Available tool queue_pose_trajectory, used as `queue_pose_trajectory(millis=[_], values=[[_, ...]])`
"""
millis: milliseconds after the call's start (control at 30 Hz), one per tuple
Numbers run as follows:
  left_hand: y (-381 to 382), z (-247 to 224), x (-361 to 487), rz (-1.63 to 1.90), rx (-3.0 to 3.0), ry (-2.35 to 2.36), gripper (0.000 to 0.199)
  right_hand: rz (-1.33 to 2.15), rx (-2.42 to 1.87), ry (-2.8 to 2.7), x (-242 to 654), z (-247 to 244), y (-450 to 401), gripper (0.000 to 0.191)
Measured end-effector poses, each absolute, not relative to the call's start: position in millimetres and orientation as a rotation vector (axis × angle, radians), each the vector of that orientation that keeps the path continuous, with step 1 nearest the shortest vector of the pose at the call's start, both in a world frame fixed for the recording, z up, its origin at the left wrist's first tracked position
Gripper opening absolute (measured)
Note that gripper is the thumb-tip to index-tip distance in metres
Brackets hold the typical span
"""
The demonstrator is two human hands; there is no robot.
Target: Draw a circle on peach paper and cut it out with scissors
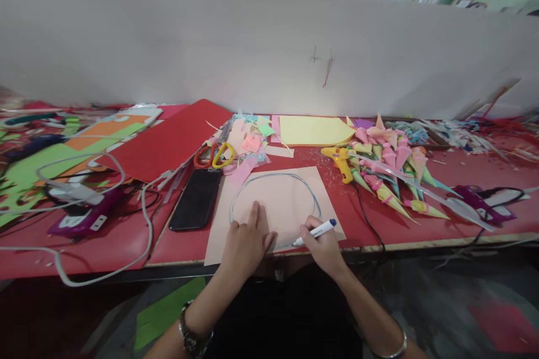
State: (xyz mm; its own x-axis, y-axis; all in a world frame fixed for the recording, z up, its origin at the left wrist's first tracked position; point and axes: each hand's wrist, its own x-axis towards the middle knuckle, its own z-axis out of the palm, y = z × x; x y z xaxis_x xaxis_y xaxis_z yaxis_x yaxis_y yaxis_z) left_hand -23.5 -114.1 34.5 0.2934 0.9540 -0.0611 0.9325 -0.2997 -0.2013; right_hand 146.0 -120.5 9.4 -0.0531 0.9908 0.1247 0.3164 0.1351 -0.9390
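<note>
A pale pink sheet of paper lies at the front edge of the red table. On it shows a bluish-grey oval outline; whether it is all drawn line or partly a wire ring, I cannot tell. My left hand rests on the sheet's left half, index finger stretched forward and thumb apart, holding nothing. In my right hand is a white marker with a blue end, gripped between thumb and fingers. Its tip points down-left, close to the oval's lower right part.
A black phone lies left of the sheet, below scissors. To the right are a yellow glue gun and colourful paper cones. Yellow paper lies behind. Purple power strips and white cables flank the area.
</note>
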Motion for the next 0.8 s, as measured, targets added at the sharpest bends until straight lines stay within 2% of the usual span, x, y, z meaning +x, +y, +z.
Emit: queue_pose_trajectory(millis=[800], values=[[-114.5, 36.3, -23.7, 0.252, -2.414, -1.774, 0.051, 0.729, -1.46, -1.647, 176.9, 5.9, -109.3, 0.027]])
